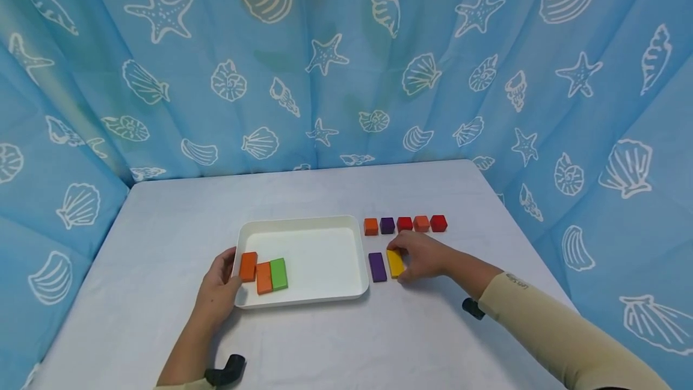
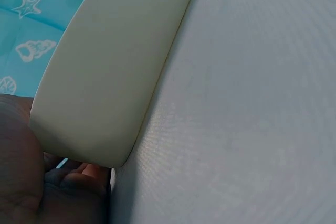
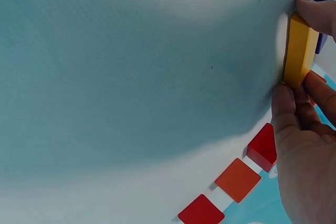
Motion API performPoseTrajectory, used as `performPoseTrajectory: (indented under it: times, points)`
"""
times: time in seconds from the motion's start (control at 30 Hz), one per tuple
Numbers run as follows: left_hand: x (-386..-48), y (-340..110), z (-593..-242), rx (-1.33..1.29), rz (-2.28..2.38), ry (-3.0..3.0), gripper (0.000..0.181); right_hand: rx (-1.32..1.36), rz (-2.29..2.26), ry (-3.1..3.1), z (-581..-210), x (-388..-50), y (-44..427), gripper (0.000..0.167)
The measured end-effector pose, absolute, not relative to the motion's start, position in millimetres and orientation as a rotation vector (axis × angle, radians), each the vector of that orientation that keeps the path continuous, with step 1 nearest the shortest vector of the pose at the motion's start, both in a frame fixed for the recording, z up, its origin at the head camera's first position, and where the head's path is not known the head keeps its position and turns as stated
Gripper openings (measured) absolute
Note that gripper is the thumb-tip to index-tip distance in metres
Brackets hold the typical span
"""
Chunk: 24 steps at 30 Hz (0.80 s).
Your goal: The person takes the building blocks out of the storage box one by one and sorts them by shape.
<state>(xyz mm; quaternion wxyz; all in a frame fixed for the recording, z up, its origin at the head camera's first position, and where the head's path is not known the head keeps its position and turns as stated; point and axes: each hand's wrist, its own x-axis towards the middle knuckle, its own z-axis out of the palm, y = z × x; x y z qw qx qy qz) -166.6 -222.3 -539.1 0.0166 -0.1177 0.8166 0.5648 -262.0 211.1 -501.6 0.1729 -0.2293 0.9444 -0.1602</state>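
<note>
My right hand [image 1: 424, 256] pinches a yellow rectangular block [image 1: 395, 263] by its two ends, thumb at the near end and fingers at the far end. In the right wrist view the yellow block [image 3: 300, 51] rests on the white cloth. Just left of it lies a purple rectangular block [image 1: 377, 267]. My left hand [image 1: 216, 290] grips the left side of a white tray [image 1: 325, 257], with the thumb at the rim. Inside the tray, at its left, are two orange blocks [image 1: 248, 266] and a green block [image 1: 278, 274]. The left wrist view shows the tray's outer wall [image 2: 110, 72].
Behind the yellow and purple blocks stands a row of several cubes: an orange cube [image 1: 370, 227], a purple cube [image 1: 387, 225], then red and orange ones ending at a red cube [image 1: 438, 223]. A white cloth [image 1: 303, 348] covers the table. A blue shell-patterned curtain [image 1: 335, 101] hangs around it.
</note>
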Motion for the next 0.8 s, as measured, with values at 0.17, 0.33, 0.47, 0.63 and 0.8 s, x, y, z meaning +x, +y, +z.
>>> performPoseTrajectory:
  times: [0.17, 0.33, 0.47, 0.63, 0.8]
  points:
    - [-167, -223, -538, -0.371, 1.771, 2.546, 0.065, -0.657, -0.478, 2.688, -505, -263, 213, 0.073]
    - [-166, -224, -537, -0.392, 1.786, 2.540, 0.066, -0.672, -0.542, 2.690, -514, -269, 221, 0.077]
    - [-165, -225, -537, -0.395, 1.803, 2.528, 0.066, -0.707, -0.646, 2.668, -520, -273, 229, 0.078]
    - [-166, -226, -540, -0.386, 1.813, 2.527, 0.066, -0.749, -0.795, 2.624, -527, -274, 236, 0.081]
    - [-170, -225, -541, -0.346, 1.784, 2.534, 0.068, -0.788, -0.867, 2.641, -515, -267, 241, 0.085]
